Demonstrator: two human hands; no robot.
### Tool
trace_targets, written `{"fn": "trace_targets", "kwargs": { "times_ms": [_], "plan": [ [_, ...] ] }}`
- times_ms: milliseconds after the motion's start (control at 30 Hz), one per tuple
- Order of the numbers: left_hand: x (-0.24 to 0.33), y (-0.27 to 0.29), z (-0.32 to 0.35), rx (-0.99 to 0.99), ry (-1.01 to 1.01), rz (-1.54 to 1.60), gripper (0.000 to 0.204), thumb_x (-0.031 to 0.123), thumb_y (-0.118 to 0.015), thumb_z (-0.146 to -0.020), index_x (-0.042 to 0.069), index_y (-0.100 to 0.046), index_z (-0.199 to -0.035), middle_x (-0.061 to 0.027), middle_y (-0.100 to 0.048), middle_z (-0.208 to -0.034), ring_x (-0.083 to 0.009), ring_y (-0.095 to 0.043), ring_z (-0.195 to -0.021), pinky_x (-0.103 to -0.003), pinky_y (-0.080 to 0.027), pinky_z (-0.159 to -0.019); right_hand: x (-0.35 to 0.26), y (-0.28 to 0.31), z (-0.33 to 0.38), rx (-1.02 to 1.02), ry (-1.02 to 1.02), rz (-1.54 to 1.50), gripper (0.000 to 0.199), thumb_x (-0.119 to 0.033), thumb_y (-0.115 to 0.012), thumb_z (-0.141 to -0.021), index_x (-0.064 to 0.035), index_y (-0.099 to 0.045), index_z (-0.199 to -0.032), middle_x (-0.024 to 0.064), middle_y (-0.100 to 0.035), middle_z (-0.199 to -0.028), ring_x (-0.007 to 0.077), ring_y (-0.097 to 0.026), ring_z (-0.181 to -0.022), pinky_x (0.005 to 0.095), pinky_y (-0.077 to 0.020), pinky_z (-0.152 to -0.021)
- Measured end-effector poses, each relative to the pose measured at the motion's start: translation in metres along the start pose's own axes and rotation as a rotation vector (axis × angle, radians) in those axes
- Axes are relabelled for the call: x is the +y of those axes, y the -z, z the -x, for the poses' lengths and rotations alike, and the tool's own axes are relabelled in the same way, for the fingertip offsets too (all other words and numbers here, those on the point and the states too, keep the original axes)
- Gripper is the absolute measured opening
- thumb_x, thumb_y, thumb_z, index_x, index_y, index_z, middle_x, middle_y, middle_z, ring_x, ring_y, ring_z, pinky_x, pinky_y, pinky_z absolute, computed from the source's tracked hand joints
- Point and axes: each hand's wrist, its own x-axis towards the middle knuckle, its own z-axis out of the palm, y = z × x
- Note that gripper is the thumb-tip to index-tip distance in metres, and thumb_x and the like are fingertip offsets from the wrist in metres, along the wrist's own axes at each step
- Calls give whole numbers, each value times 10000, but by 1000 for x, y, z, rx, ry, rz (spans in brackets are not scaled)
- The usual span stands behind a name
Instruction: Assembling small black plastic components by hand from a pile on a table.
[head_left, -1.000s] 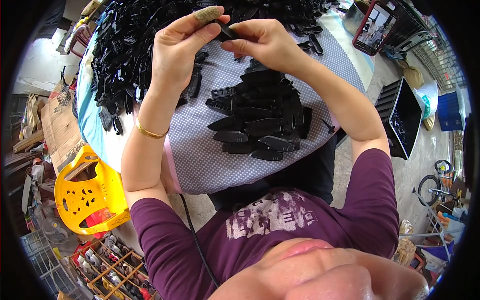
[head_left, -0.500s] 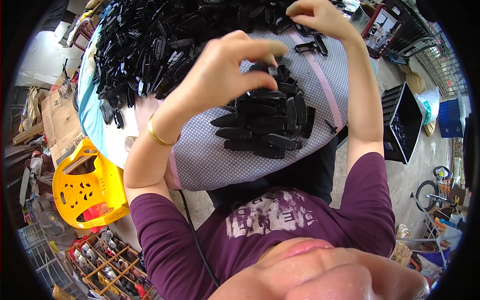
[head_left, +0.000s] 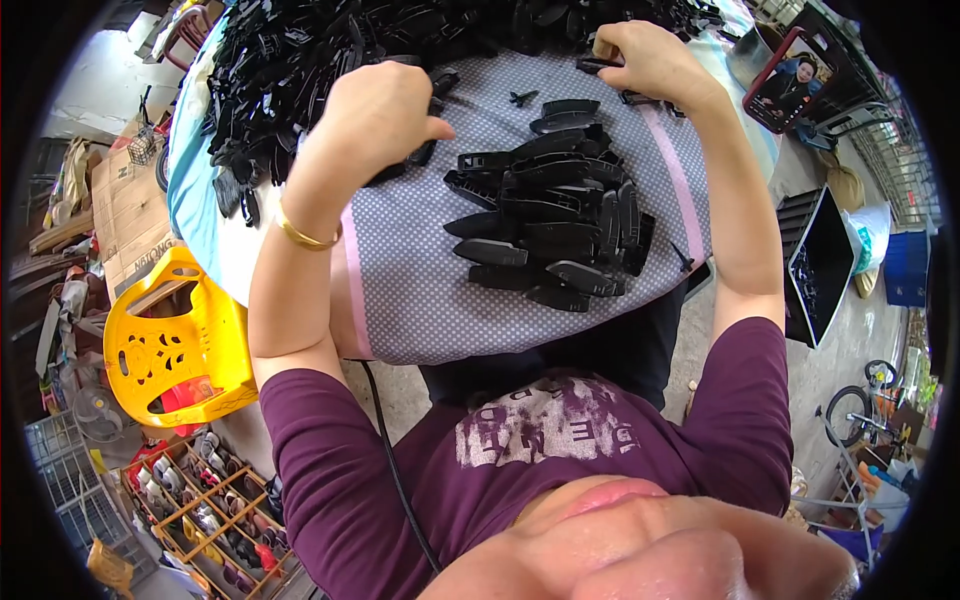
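Note:
My left hand (head_left: 380, 115) is over the right edge of a big heap of black plastic pieces (head_left: 270, 110), back of its palm up. Its thumb sticks out to the right while the other fingers are hidden, so I cannot see what they hold. At the far right of the cloth, my right hand (head_left: 655, 68) has thumb and forefinger closed on a small black plastic piece (head_left: 596, 65). Between my arms, long curved black plastic pieces (head_left: 560, 205) lie in rough overlapping rows on the grey dotted cloth (head_left: 400, 260) with pink stripes.
One small black bit (head_left: 522, 98) lies apart near the far middle. To the left stands a yellow plastic chair (head_left: 215, 345). At right are a black bin (head_left: 815, 265) and a phone (head_left: 790, 85) showing a person. A black cord (head_left: 385, 440) hangs across my shirt.
My left hand has moved left from above the rows to the heap's edge, leaving the rows in full view. The right hand has shifted slightly right and nearer. The view has tilted slightly.

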Motion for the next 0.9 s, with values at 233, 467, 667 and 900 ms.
{"fn": "trace_targets", "kwargs": {
  "times_ms": [233,467,667,900],
  "plan": [
    [13,-30,2,287,-205,-119,60,21,-600,-669,5,-643,-707,-130,-636,-777,-280,-619,-763,-359,-521,-666,-51,6,-7,170,136,-418,287,-117,-654,-718,-35,-619,-991,120,-623,-848,222,-609,-744,311,-496,-665],
    [23,-22,-7,284,-227,379,113,73,-579,-754,-20,-609,-810,-140,-643,-813,-302,-618,-748,-350,-503,-670,-69,5,-6,305,110,-863,294,-57,-648,-699,-19,-609,-988,78,-619,-816,156,-604,-723,287,-494,-646],
    [-4,-27,-29,291,6,1594,182,73,-543,-854,-8,-598,-1008,-64,-647,-842,-110,-624,-670,-198,-485,-561,-83,3,-5,533,451,-619,260,-157,-708,-748,-65,-651,-985,95,-657,-956,199,-635,-833,268,-515,-718],
    [17,-27,-22,410,-51,1866,257,-6,-459,-839,-45,-570,-1068,-118,-637,-933,-160,-636,-739,-256,-533,-678,-83,-7,-5,504,340,-645,331,-114,-710,-740,-75,-633,-1060,60,-650,-1019,182,-624,-882,269,-519,-705]
  ]
}}
